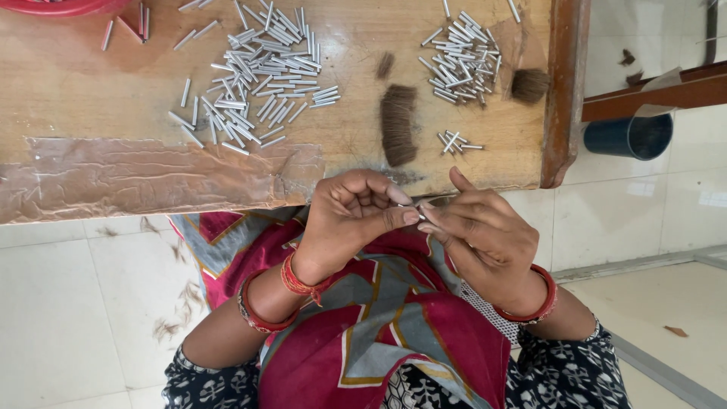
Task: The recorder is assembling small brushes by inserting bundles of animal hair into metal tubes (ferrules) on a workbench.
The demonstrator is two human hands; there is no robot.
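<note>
A small metal tube (413,206) is pinched between the two hands, just off the near edge of the counter (76,83) and above the person's lap. The left hand (356,220) curls closed, its thumb and forefinger tips pressed on one end of the tube; the right hand (481,231) meets it from the other side, its fingers (435,226) drawn together on what seems to be a thin tuft of dark bristle entering the tube — the view is too small there to be sure. The tube's long axis runs across from one hand to the other, roughly level with the counter's edge, and both hands are equally close, touching at the fingertips.

Beyond the fingers, on the counter, a bundle of dark bristle (398,125) lies straight ahead, its length pointing away from the hands. Just to the right of it, and nearest the right hand, sits a tiny cluster of tubes (454,142); farther on, a larger heap of tubes (462,57) with a short brush-like tuft (528,85) beside it. Ahead of the left hand spreads the biggest heap — loose silver tubes (254,76) scattered in every direction. A strip of brown tape (151,176) covers the near counter edge to the left.

Off past the right hand, beyond the counter's end, a dark blue cup (630,135) shows on its side; its contents cannot be seen. A red rim (60,6) peeks in at the far left corner.
</note>
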